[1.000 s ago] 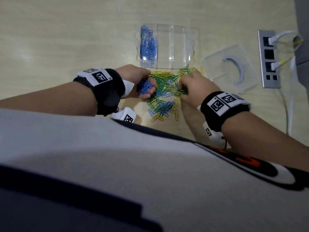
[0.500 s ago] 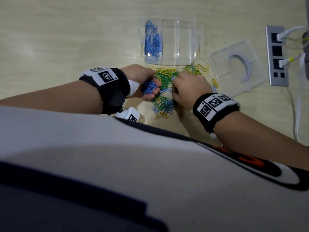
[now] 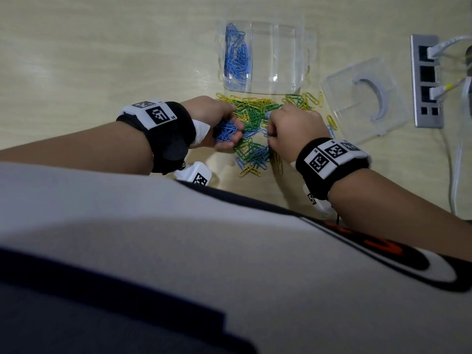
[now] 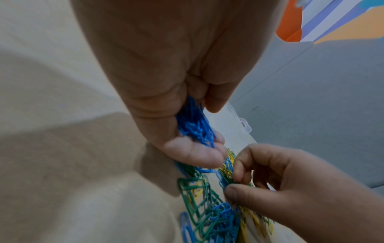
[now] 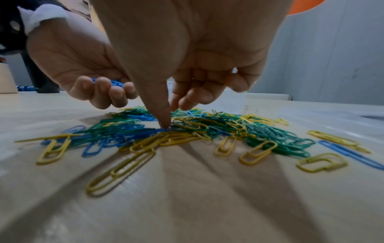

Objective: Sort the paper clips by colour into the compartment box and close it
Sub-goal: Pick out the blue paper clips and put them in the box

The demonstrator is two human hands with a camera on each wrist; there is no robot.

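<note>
Left hand [image 3: 217, 125] is cupping a bunch of blue clips [image 3: 226, 130]; right hand [image 3: 293, 135] is pinching into the mixed pile [image 3: 255, 139] just before the compartment box [image 3: 301, 57]. I'm teasing out 1 blue clip at a time, judging tangles with green the risk.

Right hand [image 3: 291, 134] hides its fingers' pinch.

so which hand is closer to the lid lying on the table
Right. The right hand picks at the clip pile just left of the lid; the left hand is across the pile, holding blue clips.
</note>
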